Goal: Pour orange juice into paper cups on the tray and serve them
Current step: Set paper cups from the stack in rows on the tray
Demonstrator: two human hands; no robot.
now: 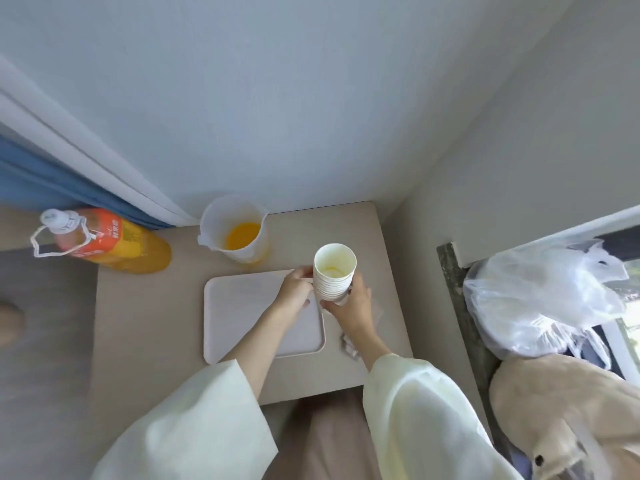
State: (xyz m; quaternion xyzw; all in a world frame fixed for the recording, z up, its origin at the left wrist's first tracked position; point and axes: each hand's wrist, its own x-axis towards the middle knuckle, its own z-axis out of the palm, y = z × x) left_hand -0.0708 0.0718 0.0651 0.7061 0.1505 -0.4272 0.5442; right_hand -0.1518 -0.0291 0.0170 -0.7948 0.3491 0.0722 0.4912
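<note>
Cup stack [333, 277] gripped between fingers [304, 272].

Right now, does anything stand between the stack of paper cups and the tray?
Nothing visible. The left hand and right hand hold the cup stack at the right edge of the tray, which lies bare; the pitcher stands behind it.

bottle label [104, 233]: blurred | cup stack [333, 280] base: behind right hand [354, 304] | crumpled wrapper [349, 346], perhaps: half-hidden
</note>
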